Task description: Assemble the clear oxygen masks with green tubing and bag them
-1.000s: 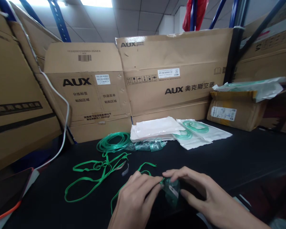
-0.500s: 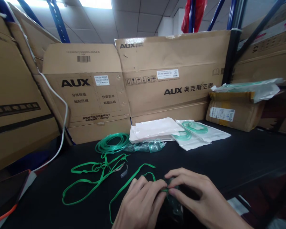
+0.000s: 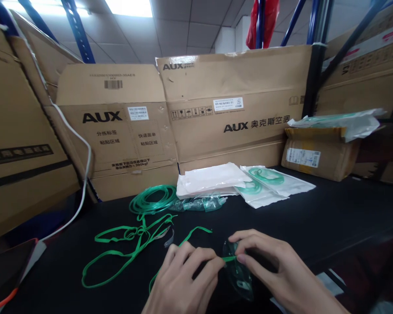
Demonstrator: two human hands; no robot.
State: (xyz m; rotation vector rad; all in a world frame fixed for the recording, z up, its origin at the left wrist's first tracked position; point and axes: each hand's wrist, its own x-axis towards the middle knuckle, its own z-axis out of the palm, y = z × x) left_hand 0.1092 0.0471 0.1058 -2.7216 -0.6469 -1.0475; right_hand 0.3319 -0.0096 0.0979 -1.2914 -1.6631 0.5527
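Observation:
At the front of the black table, my left hand (image 3: pixel 186 274) is closed, its thumb and fingers pinching a green elastic strap (image 3: pixel 229 259). The strap is stretched short and taut to the edge of a clear greenish face mask (image 3: pixel 240 279). My right hand (image 3: pixel 275 261) pinches that mask's edge where the strap meets it; the exact joint is hidden by fingertips. The strap's loose end (image 3: pixel 199 229) lies beyond my left hand. Left of it, tangled green straps (image 3: pixel 131 253) lie on the table next to a small clear piece (image 3: pixel 169 238).
Coiled green tubing (image 3: pixel 153 198) and a clear plastic part (image 3: pixel 203 203) lie behind. White packets (image 3: pixel 212 181) and packaged tubing (image 3: pixel 268 192) sit before upright cardboard (image 3: pixel 236 87). A small box (image 3: pixel 317 152) stands right; a phone-like device (image 3: pixel 9 266) lies left.
My hands have moved slightly apart, with a length of strap now showing between them. More of the mask is visible, and my left hand has shifted a little left.

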